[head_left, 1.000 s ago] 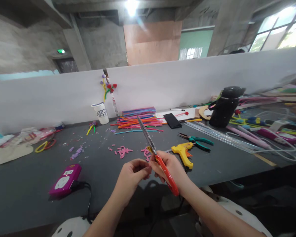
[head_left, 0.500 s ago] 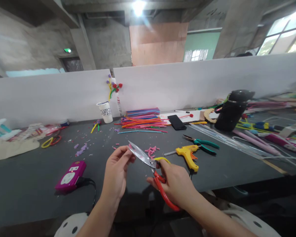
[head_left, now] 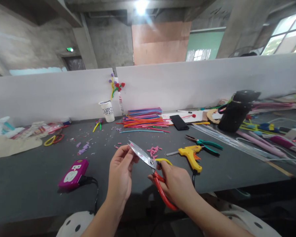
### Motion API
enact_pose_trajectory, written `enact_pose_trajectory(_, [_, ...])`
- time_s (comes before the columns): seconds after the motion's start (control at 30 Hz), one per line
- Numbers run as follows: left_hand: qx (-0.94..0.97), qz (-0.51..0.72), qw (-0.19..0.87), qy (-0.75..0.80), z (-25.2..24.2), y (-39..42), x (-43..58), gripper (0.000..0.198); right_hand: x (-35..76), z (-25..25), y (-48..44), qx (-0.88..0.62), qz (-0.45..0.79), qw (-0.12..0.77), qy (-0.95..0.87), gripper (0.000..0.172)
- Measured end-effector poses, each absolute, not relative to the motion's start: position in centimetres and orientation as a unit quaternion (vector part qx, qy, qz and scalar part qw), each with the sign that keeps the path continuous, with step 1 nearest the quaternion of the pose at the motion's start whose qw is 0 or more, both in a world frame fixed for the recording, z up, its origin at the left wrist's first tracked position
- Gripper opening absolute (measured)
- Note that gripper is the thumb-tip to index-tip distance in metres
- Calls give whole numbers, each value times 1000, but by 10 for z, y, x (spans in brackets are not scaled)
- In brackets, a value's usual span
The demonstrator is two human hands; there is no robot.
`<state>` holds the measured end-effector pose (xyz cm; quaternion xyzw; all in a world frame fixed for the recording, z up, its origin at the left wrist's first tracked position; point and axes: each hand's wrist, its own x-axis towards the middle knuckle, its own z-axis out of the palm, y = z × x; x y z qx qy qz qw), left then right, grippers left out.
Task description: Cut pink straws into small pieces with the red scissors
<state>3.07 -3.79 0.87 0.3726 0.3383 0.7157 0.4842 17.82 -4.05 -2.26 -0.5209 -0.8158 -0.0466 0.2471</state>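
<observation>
My right hand is wrapped round the handles of a pair of scissors, one red and one yellow. Their blades point up and left, reaching the fingertips of my left hand. Those fingers are pinched on a short pink pipe cleaner piece, mostly hidden behind fingers and blades. Just beyond the scissors lies a small heap of cut pink pieces. To its right rests a yellow glue gun.
Pliers with teal handles lie behind the glue gun. A bundle of coloured pipe cleaners, a phone and a paper cup line the back. At left are a purple box with a cable and purple snippets. A black flask stands right.
The scissor blades have come closer together at my left fingertips. The whole scene has shifted slightly to the right with the camera; both hands keep their grips.
</observation>
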Motion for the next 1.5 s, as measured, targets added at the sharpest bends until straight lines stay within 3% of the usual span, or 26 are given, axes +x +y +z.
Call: enact_pose_trajectory(1.5, [374, 725, 476, 329, 7, -35, 29, 5, 177, -25, -38, -519, -64, 244, -817, 34])
